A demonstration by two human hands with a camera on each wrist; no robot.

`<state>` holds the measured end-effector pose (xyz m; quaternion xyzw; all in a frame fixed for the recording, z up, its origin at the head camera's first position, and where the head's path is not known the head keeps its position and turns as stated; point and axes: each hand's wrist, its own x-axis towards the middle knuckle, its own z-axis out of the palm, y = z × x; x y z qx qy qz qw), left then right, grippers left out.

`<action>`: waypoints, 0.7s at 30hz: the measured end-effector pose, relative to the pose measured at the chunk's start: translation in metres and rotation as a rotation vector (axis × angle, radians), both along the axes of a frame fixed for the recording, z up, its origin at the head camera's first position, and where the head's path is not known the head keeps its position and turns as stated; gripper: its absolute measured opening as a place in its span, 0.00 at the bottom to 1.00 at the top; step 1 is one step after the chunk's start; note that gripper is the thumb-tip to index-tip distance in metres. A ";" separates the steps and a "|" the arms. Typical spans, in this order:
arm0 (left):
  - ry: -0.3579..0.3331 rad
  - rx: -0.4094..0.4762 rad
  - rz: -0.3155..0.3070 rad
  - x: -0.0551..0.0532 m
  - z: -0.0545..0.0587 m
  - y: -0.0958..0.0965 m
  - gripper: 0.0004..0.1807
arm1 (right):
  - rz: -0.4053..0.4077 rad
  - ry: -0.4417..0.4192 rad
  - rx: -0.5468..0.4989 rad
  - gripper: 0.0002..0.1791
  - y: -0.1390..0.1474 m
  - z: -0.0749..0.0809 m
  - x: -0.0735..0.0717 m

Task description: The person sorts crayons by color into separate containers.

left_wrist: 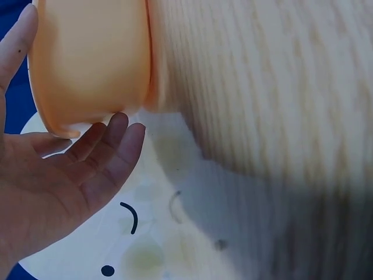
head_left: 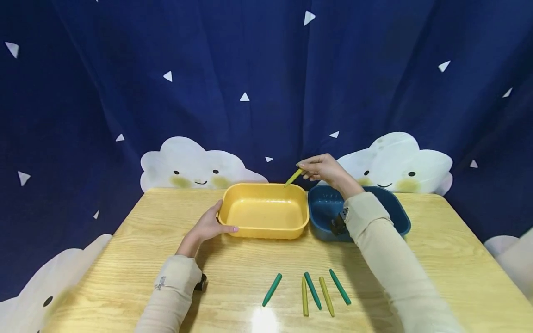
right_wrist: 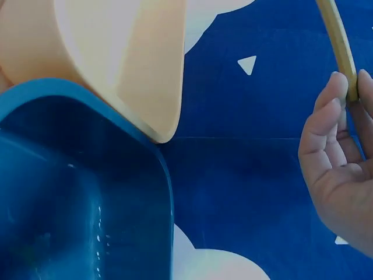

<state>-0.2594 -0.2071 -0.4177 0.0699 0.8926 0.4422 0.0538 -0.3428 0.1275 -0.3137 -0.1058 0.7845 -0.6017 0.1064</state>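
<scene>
My right hand [head_left: 320,167] pinches a yellow crayon [head_left: 294,177] by one end, raised over the back right corner of a yellow plastic basin [head_left: 263,233]. In the right wrist view the crayon [right_wrist: 337,35] sticks out from between thumb and fingertips. My left hand [head_left: 208,225] holds the left end of the basin, thumb along its front. The left wrist view has the fingers of that hand [left_wrist: 70,175] bent against the end wall of the basin [left_wrist: 93,52]. The basin's visible floor is bare.
A dark blue basin [head_left: 397,210] touches the yellow one's right side, partly hidden by my right forearm. Nearer on the wooden table [head_left: 233,296] lie green crayons [head_left: 272,290] and yellow crayons [head_left: 305,297]. A blue curtain [head_left: 266,55] with cloud figures hangs behind.
</scene>
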 end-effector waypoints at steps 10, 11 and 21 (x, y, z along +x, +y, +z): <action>-0.017 -0.007 0.010 -0.002 -0.001 0.000 0.62 | 0.012 -0.044 -0.021 0.19 -0.019 -0.013 -0.017; -0.016 -0.005 0.011 -0.002 -0.001 0.000 0.61 | 0.013 -0.049 -0.030 0.19 -0.021 -0.014 -0.019; 0.012 0.014 0.000 -0.003 -0.003 0.001 0.60 | 0.044 -0.111 -0.129 0.19 -0.056 -0.030 -0.034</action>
